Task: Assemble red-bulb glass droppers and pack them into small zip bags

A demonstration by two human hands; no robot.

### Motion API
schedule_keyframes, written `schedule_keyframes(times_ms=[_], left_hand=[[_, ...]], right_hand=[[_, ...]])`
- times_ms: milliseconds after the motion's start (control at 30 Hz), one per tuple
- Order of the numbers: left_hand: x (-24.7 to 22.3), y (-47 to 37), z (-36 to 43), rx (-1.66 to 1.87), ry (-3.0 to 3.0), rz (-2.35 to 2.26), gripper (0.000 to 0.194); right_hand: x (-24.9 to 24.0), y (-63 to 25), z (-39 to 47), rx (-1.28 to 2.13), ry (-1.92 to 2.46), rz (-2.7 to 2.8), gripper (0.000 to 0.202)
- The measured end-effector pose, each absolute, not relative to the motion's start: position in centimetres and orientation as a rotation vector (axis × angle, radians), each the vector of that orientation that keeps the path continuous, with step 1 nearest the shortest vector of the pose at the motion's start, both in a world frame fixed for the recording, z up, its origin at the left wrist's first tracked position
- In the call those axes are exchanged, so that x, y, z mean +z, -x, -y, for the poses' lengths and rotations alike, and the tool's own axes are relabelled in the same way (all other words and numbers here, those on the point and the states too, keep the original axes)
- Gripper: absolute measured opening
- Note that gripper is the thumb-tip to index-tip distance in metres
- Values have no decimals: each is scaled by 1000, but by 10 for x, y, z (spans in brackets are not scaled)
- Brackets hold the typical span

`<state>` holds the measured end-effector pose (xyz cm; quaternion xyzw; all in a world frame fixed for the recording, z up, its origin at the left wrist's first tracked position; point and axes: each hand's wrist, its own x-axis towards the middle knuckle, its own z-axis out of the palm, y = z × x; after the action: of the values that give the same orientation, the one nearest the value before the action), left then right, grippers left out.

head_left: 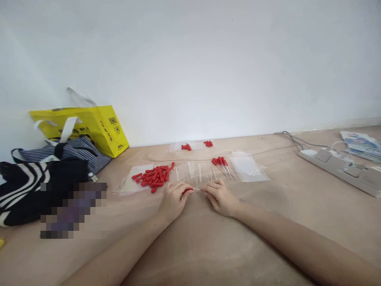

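My left hand [174, 198] is closed around a red rubber dropper bulb [187, 191]. A thin clear dropper tube [196, 190] runs from the bulb's end into the pinched fingers of my right hand [220, 198]. How deep the tube sits in the bulb is too small to tell. Just beyond my hands lies a row of clear dropper tubes [192, 171]. Left of it is a pile of loose red bulbs [153, 176] on clear plastic bags [127, 184]. Several droppers with red bulbs on their tubes [223, 167] lie together to the right of the row.
Farther back, a clear bag [175, 147] holds more red bulbs. Flat plastic bags [248, 167] lie right of the droppers. A power strip [336, 171] with cables stands at the right. A yellow bag [110, 131] and dark striped fabric items [44, 182] occupy the left.
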<state>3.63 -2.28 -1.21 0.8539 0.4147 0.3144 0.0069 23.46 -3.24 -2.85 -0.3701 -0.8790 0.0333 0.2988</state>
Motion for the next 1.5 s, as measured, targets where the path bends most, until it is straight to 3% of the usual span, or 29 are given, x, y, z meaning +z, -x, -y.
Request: schedule_keyframes(times_ms=[333, 533, 800, 1167, 1500], left_hand=[[-10, -38, 27, 979, -2743, -1227, 14], [-11, -39, 30, 914, -2773, -1163, 16], [-12, -41, 31, 979, -2813, -1109, 20], [-5, -30, 24, 1014, -2674, -1227, 11], [-6, -33, 30, 956, -2623, -1265, 16]], right_hand=[[-27, -237, 31, -92, 945, 2364, 38], [-24, -233, 33, -194, 918, 2379, 34], [-26, -225, 34, -64, 1000, 2340, 19], [-17, -239, 26, 205, 998, 2315, 20], [-27, -239, 30, 18, 968, 2287, 24]])
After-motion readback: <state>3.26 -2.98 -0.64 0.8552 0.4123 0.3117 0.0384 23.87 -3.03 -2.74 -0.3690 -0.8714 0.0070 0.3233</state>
